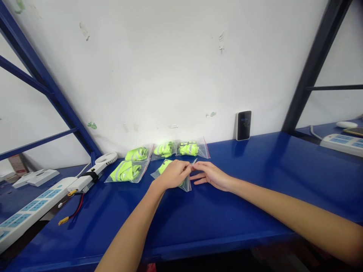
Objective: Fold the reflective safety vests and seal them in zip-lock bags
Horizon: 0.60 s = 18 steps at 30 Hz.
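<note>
A clear zip-lock bag (186, 185) with a folded fluorescent yellow-green reflective garment (164, 165) in it lies on the blue table. My left hand (176, 174) rests over the bag, its fingers closed at the bag's right-hand edge and hiding much of the contents. From the other side, my right hand (211, 176) pinches that same edge between thumb and forefinger; its remaining fingers are spread. Around them lie similar filled bags: one front left (126, 172), one behind it (136, 153), and two along the wall (164, 149) (189, 148).
A small black-faced device (244, 125) leans against the white wall. At left are a white handheld fan (106, 157), a cable with yellow connectors (81, 206) and a long power strip (35, 207). Metal frame posts (61, 96) (313, 60) rise on both sides; another power strip (342, 143) lies right.
</note>
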Each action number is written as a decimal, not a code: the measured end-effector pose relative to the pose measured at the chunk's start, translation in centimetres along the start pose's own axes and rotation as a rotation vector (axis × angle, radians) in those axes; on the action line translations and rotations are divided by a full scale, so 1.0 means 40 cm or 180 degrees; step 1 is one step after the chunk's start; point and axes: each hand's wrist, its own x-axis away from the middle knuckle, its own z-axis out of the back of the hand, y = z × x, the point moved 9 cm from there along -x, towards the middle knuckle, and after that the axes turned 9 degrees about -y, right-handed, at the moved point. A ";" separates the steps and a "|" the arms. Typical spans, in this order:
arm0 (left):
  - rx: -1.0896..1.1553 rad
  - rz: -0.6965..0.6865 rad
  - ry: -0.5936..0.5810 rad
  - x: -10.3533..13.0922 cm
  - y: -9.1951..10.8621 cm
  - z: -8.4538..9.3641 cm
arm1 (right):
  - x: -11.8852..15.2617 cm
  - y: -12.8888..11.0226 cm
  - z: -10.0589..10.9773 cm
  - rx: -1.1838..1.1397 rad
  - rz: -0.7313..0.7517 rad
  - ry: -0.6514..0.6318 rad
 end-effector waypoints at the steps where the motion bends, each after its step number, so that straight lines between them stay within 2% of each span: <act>1: 0.0076 -0.0020 -0.0044 0.002 0.000 -0.002 | -0.001 -0.001 -0.003 0.0070 0.0032 -0.0047; 7: 0.0116 -0.0103 -0.0163 0.016 0.018 -0.008 | 0.000 -0.001 -0.011 0.0264 0.0048 -0.0195; 13: 0.0148 -0.0039 -0.0076 0.021 0.015 -0.008 | 0.003 -0.008 -0.018 0.0435 0.0055 -0.0237; 18: 0.0745 0.0087 0.0020 0.014 -0.013 -0.012 | 0.001 -0.007 -0.011 0.0520 0.0055 -0.0142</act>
